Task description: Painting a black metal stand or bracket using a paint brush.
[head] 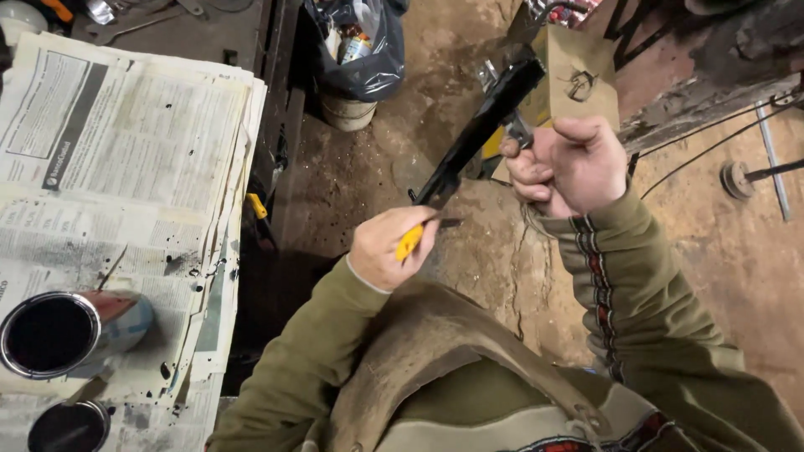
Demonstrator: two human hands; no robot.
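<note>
My left hand [387, 249] grips a small yellow-handled brush [410, 240], its dark tip touching the lower end of a long black-painted metal bar [481, 125]. My right hand [569, 163] is closed around a thin metal piece [519, 132] fixed to the side of the bar, holding it up at a slant over the dirt floor. Olive-green sleeves cover both arms.
A bench covered in paint-spotted newspaper [126, 151] stands at the left, with two open cans of black paint [50, 335] [69, 427]. A bucket lined with a black bag [356, 59] and a cardboard piece [578, 75] sit on the floor beyond. Cables and a metal rod [770, 159] lie at right.
</note>
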